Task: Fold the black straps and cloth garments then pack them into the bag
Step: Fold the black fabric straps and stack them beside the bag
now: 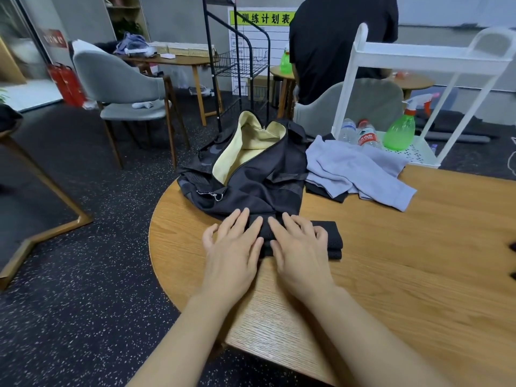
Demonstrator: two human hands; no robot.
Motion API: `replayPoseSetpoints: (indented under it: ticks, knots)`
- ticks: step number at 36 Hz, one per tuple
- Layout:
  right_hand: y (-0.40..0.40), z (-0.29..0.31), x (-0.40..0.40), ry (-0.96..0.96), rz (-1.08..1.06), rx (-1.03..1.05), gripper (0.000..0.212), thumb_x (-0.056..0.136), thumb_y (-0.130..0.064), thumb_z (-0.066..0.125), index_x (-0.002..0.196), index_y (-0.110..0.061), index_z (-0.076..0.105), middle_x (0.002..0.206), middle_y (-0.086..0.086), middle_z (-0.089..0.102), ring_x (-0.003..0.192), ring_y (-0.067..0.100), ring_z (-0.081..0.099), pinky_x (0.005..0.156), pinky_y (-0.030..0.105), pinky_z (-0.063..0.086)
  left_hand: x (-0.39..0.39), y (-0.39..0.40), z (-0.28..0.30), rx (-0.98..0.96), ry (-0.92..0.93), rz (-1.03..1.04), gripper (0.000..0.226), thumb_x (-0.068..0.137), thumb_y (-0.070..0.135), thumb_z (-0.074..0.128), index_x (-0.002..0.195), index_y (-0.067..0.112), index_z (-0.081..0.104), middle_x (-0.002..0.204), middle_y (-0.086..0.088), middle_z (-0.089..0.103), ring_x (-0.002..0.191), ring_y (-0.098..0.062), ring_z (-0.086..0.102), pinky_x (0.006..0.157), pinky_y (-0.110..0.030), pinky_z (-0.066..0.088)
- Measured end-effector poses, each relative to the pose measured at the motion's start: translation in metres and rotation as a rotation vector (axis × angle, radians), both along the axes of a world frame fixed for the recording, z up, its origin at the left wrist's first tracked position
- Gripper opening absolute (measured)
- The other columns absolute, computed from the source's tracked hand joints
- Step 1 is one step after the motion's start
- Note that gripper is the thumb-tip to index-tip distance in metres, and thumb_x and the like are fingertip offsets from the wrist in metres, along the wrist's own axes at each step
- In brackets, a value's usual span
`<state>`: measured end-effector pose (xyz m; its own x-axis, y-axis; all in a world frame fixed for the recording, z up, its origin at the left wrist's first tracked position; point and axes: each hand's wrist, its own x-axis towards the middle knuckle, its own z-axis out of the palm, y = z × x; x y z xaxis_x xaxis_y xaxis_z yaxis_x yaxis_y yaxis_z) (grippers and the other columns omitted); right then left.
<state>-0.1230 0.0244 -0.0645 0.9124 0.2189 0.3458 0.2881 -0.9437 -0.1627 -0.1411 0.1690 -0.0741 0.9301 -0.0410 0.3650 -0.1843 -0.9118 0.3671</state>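
A folded black strap (331,238) lies on the wooden table (405,261) just in front of the bag. My left hand (234,247) and my right hand (300,247) press flat on its left part, fingers straight and spread. The black bag (259,174) lies unzipped behind it, its pale yellow lining (245,146) showing. A grey-lilac garment (357,171) lies crumpled to the right of the bag, on top of a black cloth (325,191) whose edge peeks out.
A white cart (418,55) stands past the table's far edge with two water bottles (360,134) and a green spray bottle (399,132). A person in black (340,37) sits behind it. Grey chairs and a wire rack (243,65) stand on the dark floor.
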Motion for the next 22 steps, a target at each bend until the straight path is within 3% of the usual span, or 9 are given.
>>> replayPoseSetpoints:
  ticks: [7, 13, 16, 22]
  knots:
    - [-0.042, 0.003, -0.015, -0.073, -0.010, 0.059, 0.033, 0.087, -0.024, 0.065, 0.120, -0.020, 0.061, 0.124, 0.004, 0.063, 0.115, 0.027, 0.053, 0.086, 0.042, 0.035, -0.005, -0.034, 0.012, 0.042, -0.022, -0.105, 0.046, 0.097, 0.038, 0.034, 0.131, 0.023, 0.061, 0.143, -0.004, 0.053, 0.135, -0.021, 0.044, 0.106, -0.041, 0.019]
    - [-0.105, -0.006, -0.032, -0.082, -0.146, 0.150, 0.032, 0.086, -0.029, 0.051, 0.113, -0.019, 0.066, 0.121, 0.007, 0.066, 0.110, 0.032, 0.057, 0.085, 0.044, 0.035, -0.009, -0.094, 0.007, 0.023, 0.029, -0.232, 0.049, 0.097, 0.042, 0.032, 0.132, 0.023, 0.061, 0.144, -0.004, 0.053, 0.135, -0.022, 0.046, 0.106, -0.041, 0.019]
    - [-0.136, -0.009, -0.044, -0.106, -0.214, 0.163, 0.030, 0.084, -0.027, 0.054, 0.107, -0.018, 0.070, 0.116, 0.009, 0.068, 0.106, 0.034, 0.060, 0.083, 0.047, 0.040, -0.012, -0.127, 0.005, 0.009, 0.054, -0.292, 0.050, 0.096, 0.043, 0.031, 0.131, 0.022, 0.060, 0.144, -0.004, 0.052, 0.135, -0.022, 0.045, 0.105, -0.040, 0.018]
    - [-0.197, -0.014, -0.068, -0.093, -0.332, 0.157, 0.031, 0.083, -0.028, 0.054, 0.107, -0.018, 0.072, 0.111, 0.007, 0.071, 0.104, 0.032, 0.061, 0.082, 0.042, 0.035, -0.018, -0.189, -0.002, 0.027, 0.095, -0.404, 0.060, 0.095, 0.049, 0.023, 0.140, 0.024, 0.053, 0.151, -0.005, 0.043, 0.141, -0.022, 0.037, 0.105, -0.036, 0.013]
